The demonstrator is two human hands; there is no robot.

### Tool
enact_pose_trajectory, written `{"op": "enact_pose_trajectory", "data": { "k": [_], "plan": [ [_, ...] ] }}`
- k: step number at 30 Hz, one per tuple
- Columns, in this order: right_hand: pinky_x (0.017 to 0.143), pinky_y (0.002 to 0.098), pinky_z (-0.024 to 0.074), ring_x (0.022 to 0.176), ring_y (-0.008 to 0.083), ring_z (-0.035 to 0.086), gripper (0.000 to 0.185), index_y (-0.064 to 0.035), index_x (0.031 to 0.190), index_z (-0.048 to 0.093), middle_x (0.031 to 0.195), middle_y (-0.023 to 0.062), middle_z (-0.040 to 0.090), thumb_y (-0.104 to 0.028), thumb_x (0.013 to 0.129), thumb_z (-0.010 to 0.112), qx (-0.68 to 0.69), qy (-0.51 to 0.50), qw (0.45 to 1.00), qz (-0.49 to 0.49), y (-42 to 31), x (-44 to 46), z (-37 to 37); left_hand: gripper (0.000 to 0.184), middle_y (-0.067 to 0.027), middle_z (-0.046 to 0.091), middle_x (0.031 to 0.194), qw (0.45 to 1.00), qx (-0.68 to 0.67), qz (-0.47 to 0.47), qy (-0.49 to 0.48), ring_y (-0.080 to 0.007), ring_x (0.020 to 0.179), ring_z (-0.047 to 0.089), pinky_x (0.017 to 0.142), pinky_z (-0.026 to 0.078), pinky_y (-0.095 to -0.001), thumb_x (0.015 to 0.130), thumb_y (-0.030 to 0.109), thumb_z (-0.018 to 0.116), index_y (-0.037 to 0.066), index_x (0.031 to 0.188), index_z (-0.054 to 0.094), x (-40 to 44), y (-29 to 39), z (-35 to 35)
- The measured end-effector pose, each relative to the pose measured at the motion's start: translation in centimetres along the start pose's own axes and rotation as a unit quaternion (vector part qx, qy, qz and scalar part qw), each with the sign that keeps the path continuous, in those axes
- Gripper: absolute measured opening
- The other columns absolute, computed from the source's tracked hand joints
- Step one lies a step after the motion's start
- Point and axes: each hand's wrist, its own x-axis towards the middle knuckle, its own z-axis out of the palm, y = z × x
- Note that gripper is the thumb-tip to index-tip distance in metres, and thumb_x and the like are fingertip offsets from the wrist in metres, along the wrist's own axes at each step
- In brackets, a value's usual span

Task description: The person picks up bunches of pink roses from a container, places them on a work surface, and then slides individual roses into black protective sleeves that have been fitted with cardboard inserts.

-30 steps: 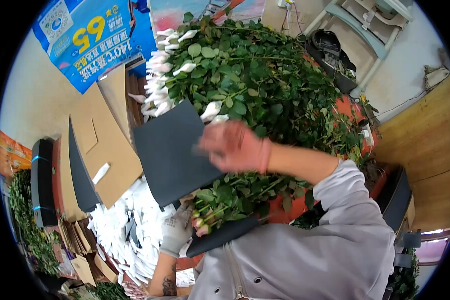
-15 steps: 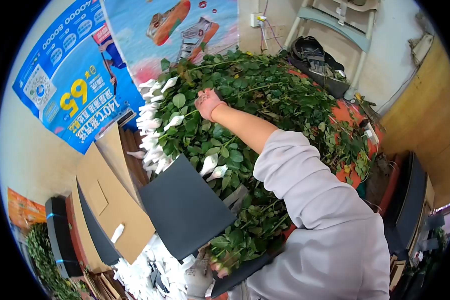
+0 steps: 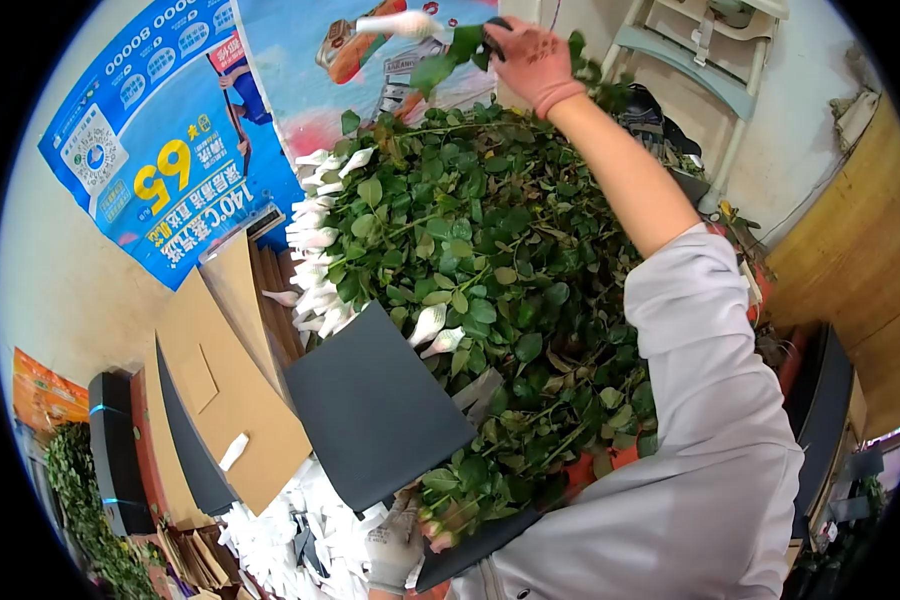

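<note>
My right hand [image 3: 532, 65], in a pinkish glove, is raised above the pile and closed around the stem of a rose. The rose's bud sits in a white foam sleeve [image 3: 402, 25] and points left, with leaves between bud and hand. Below lies a large heap of leafy rose stems [image 3: 490, 230], its sleeved buds [image 3: 315, 240] lined along the left side. My left hand [image 3: 395, 540], in a greyish glove, is low at the front beside pink roses [image 3: 438, 535] and the lower edge of a black sheet [image 3: 375, 410]. Its fingers are mostly hidden.
White foam sleeves [image 3: 280, 550] are piled at the lower left. Brown cardboard [image 3: 225, 390] stands behind them, with one sleeve on it. A folded high chair [image 3: 690, 70] leans on the back wall. Posters [image 3: 160, 150] hang behind the heap.
My right hand has risen from the heap, lifting a sleeved rose up and to the right. My left hand has stayed low at the front.
</note>
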Motion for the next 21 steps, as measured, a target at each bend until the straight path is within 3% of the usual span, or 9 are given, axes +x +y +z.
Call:
{"op": "enact_pose_trajectory", "data": {
  "k": [2,5,6,11,12,14,15,19,21],
  "plan": [
    [0.079,0.0367,0.046,0.088,0.0293,0.06,0.026,-0.0078,0.097,0.065,0.095,0.0175,0.064,-0.021,0.079,0.051,0.092,-0.022,0.996,0.002,-0.8,1.4,-2.5,0.039,-0.0109,0.056,0.121,1.0,-0.005,-0.007,0.002,-0.0275,0.081,0.064,0.068,0.052,-0.0355,0.078,0.016,0.053,0.014,0.116,0.06,0.2,0.3,-0.2],
    [0.074,0.0357,0.0511,0.087,0.0233,0.062,0.033,-0.0237,0.11,0.056,0.106,0.0032,0.06,-0.022,0.076,0.059,0.003,0.137,0.984,-0.11,-2.3,2.7,2.5,0.039,-0.0121,0.056,0.121,1.0,-0.008,-0.011,-0.001,-0.0277,0.084,0.064,0.07,0.052,-0.0353,0.079,0.016,0.052,0.013,0.116,0.06,0.4,0.4,-0.6],
    [0.074,0.0357,0.0512,0.081,0.023,0.061,0.034,-0.0208,0.112,0.055,0.098,0.0059,0.059,-0.018,0.078,0.056,-0.03,0.038,0.993,-0.11,-4.2,3.3,4.2,0.038,-0.0128,0.056,0.121,1.0,-0.018,-0.002,-0.001,-0.0278,0.087,0.064,0.071,0.052,-0.0354,0.079,0.016,0.052,0.012,0.116,0.06,0.4,0.4,-0.4],
    [0.064,0.028,0.0404,0.067,0.0194,0.05,0.027,-0.0167,0.101,0.058,0.076,0.0049,0.048,-0.011,0.079,0.042,-0.084,-0.088,0.959,-0.256,-16.1,-1.5,3.7,0.037,-0.0143,0.056,0.121,0.999,-0.03,0.01,0.001,-0.0279,0.093,0.063,0.074,0.051,-0.0357,0.079,0.014,0.05,0.009,0.115,0.059,-0.3,0.0,-0.2],
    [0.067,0.0306,0.0437,0.073,0.0188,0.054,0.021,-0.0168,0.09,0.06,0.08,0.0047,0.054,-0.014,0.077,0.044,0.093,-0.18,0.923,-0.326,-19.5,-2.5,6.4,0.037,-0.0143,0.056,0.121,0.999,-0.033,0.006,0.006,-0.0279,0.093,0.063,0.074,0.051,-0.0357,0.079,0.014,0.05,0.009,0.115,0.059,-0.4,-0.1,-0.1],
    [0.067,0.0312,0.0458,0.073,0.0205,0.059,0.019,-0.0143,0.083,0.062,0.081,0.0063,0.061,-0.015,0.074,0.046,0.135,-0.11,0.909,-0.379,-24.3,-7.0,6.4,0.039,-0.0131,0.055,0.123,1.0,-0.023,0.014,0.002,-0.0282,0.092,0.063,0.073,0.052,-0.0356,0.079,0.014,0.05,0.01,0.117,0.059,-0.5,-0.2,-0.1],
    [0.069,0.0314,0.0464,0.078,0.0214,0.06,0.023,-0.0101,0.088,0.063,0.088,0.0097,0.063,-0.013,0.076,0.045,0.122,-0.192,0.883,-0.409,-26.6,-7.7,7.7,0.039,-0.0131,0.055,0.123,1.0,-0.023,0.014,0.005,-0.0282,0.092,0.063,0.073,0.052,-0.0356,0.079,0.014,0.05,0.01,0.117,0.059,-0.6,0.0,-0.3],
    [0.092,0.0386,0.039,0.114,0.0241,0.052,0.039,-0.006,0.112,0.059,0.12,0.0134,0.057,-0.017,0.076,0.051,0.109,-0.458,0.836,-0.282,-29.6,-10.1,8.9,0.042,-0.0087,0.054,0.125,0.999,-0.009,-0.026,-0.038,-0.0279,0.083,0.064,0.069,0.052,-0.0378,0.078,0.018,0.052,0.015,0.12,0.056,-0.9,-0.4,0.1],
    [0.093,0.0398,0.0391,0.111,0.0254,0.054,0.043,-0.0044,0.117,0.056,0.122,0.0139,0.056,-0.016,0.076,0.048,0.12,-0.519,0.806,-0.257,-30.4,-9.8,10.3,0.041,-0.0077,0.054,0.126,0.998,0.0,-0.035,-0.048,-0.0276,0.083,0.065,0.07,0.052,-0.0381,0.078,0.019,0.052,0.016,0.119,0.056,-0.9,0.5,-0.7]
  ]
}}
